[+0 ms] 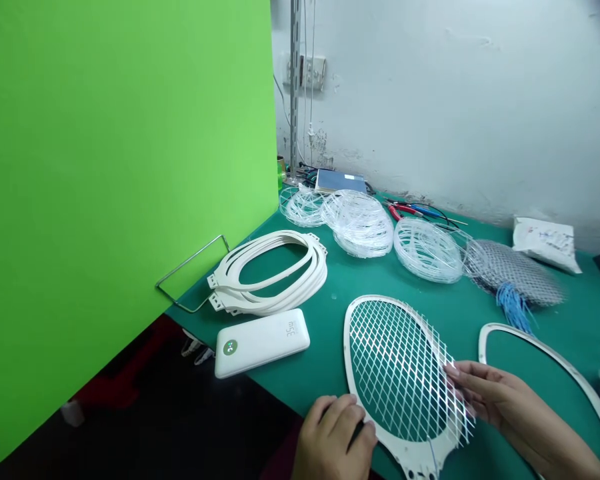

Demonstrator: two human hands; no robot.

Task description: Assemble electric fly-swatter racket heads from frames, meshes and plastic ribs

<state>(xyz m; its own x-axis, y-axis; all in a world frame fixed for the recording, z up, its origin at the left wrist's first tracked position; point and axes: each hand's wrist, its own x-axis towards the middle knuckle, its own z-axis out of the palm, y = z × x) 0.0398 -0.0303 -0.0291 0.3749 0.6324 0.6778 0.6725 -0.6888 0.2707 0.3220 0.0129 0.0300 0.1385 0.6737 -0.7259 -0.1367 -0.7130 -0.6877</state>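
A white oval racket frame (347, 343) lies on the green table near its front edge, its narrow neck towards me. My left hand (334, 437) is closed over the frame's lower left rim. On the frame rests a silvery diamond-pattern metal mesh (397, 367), its right side jutting past the rim. The fingers of my right hand (485, 390) pinch the mesh at that right edge. A thin bluish wire (434, 457) runs down over the frame's neck. Right of my right hand lies another white frame (545, 350), its lower part partly hidden by my forearm.
Stacked white oval frames (280, 300) and a white power bank (263, 341) lie left. Clear plastic rings (360, 227), red-handled pliers (403, 210), a dark mesh pile (515, 267), blue wires (514, 305) and a white packet (545, 241) sit further back. A green panel (130, 167) borders the left side.
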